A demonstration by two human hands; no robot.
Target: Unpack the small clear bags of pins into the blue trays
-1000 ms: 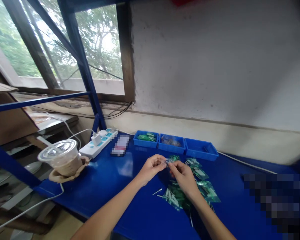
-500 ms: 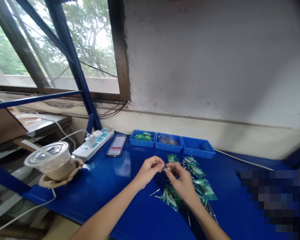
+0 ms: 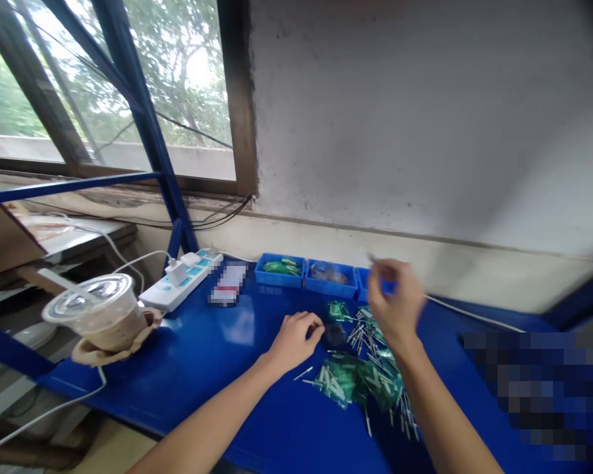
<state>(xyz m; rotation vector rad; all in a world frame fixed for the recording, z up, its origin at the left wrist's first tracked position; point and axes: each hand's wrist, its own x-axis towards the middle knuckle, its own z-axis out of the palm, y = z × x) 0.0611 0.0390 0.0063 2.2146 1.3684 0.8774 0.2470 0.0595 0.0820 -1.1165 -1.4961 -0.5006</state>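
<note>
Green packets (image 3: 348, 382), blue table (image 3: 217, 368), bins (image 3: 329, 280)

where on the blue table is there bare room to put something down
Bare blue table lies between the lidded cup and the left hand, below the power strip. Crowded: green packets and pins under the raised right hand, near the blue trays.

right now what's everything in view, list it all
blue plastic bins: three, blue, in a row at the back of the table by the wall
small green packets: a loose pile with thin metal pins, green, mid-table
clear lidded plastic cup: one, in a brown holder, at the table's left edge
white power strip: one, left of the bins
blue metal table: one
left hand: resting on the table
right hand: raised over the rightmost bin, fingers pinched
</note>
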